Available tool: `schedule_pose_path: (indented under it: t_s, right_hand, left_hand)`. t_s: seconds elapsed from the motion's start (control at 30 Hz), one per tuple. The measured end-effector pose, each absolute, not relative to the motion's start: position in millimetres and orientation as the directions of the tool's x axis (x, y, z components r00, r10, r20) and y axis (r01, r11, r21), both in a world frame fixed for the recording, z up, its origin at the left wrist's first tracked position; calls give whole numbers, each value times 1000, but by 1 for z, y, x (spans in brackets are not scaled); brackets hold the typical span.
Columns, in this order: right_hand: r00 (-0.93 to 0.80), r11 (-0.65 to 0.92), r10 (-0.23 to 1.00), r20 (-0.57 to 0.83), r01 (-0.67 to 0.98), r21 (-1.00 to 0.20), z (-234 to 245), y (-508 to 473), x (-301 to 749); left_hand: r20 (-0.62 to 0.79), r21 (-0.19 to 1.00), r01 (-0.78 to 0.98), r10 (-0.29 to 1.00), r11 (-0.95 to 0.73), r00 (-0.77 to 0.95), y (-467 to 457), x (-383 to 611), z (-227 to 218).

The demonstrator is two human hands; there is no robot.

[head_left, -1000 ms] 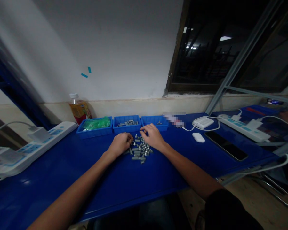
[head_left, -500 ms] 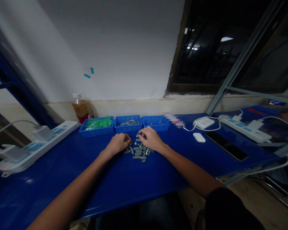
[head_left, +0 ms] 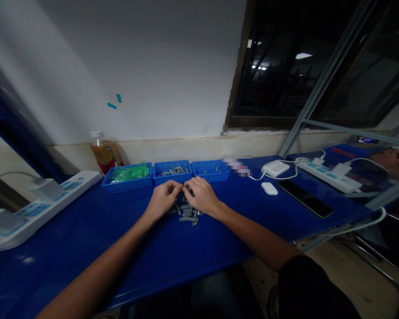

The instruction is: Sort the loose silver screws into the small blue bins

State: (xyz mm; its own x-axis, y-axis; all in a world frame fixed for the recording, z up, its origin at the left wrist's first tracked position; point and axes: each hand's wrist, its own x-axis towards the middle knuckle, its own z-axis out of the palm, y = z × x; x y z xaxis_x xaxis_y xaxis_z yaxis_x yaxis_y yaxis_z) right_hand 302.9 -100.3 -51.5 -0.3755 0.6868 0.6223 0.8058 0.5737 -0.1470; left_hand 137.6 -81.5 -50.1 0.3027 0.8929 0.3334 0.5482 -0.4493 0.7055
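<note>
Fingertips almost touching, my left hand and my right hand meet above a pile of small grey metal parts that look like screws and cylindrical standoffs. Both hands are closed in a pinch. Whatever sits between the fingers is too small to name. Behind them, the middle blue bin holds several grey cylindrical pieces. The right blue bin has a few small pieces on its floor. Green plastic bags fill the left blue bin.
A drink bottle stands behind the left bin. White power strips lie at both sides. To the right are a white earphone case, a black phone and a white charger with cable. Part of another person shows at far right.
My hands have come together, the right moving left until the fingertips meet over the pile. The whole view has shifted slightly, so things sit further left.
</note>
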Motion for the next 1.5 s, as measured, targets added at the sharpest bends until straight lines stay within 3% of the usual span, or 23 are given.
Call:
schedule_pose_path:
  t_s: [0.1, 0.27, 0.33, 0.43, 0.57, 0.7, 0.83, 0.93, 1.03, 1.13, 1.27, 1.37, 1.5]
  right_hand:
    - [-296, 510, 707, 642, 843, -172, -48, -92, 314]
    - [-16, 234, 772, 636, 936, -261, -47, -66, 346]
    - [47, 161, 786, 617, 947, -277, -49, -60, 354]
    - [44, 177, 775, 631, 942, -284, -49, -63, 352]
    - [-159, 449, 721, 675, 849, -279, -48, -80, 331]
    - [-359, 691, 638, 681, 658, -300, -52, -90, 312]
    - [-410, 734, 652, 638, 553, -395, -58, -92, 307]
    - [-444, 732, 671, 594, 521, -439, -58, -91, 309]
    - [-440, 730, 666, 602, 549, -407, -54, -88, 315]
    - [-300, 628, 695, 653, 696, -348, -49, -76, 330]
    - [9, 319, 724, 690, 882, -346, -50, -56, 356]
    - [97, 191, 746, 659, 916, -352, -55, -47, 366]
    - [72, 207, 738, 671, 922, -327, -56, -54, 360]
  left_hand:
    - [326, 630, 604, 872, -488, 365, -82, 137, -51]
    - [262, 322, 774, 837, -545, 480, -90, 142, -50]
    - [232, 275, 789, 834, -549, 500, -92, 144, -52]
    - [292, 343, 747, 821, -569, 491, -91, 145, -54]
    - [397, 652, 515, 830, -556, 392, -84, 142, -55]
    - [314, 862, 256, 857, -438, 409, -77, 137, -56]
    - [238, 936, 154, 892, -316, 384, -74, 133, -59]
    - [220, 938, 167, 893, -304, 392, -72, 131, -60]
    - [242, 896, 245, 870, -371, 430, -66, 131, -60]
    - [288, 741, 455, 846, -494, 449, -53, 133, -59]
    - [232, 504, 640, 804, -580, 547, -35, 141, -61]
    - [208, 479, 655, 800, -585, 562, -30, 147, -64]
    - [281, 545, 618, 818, -567, 503, -40, 143, -64]
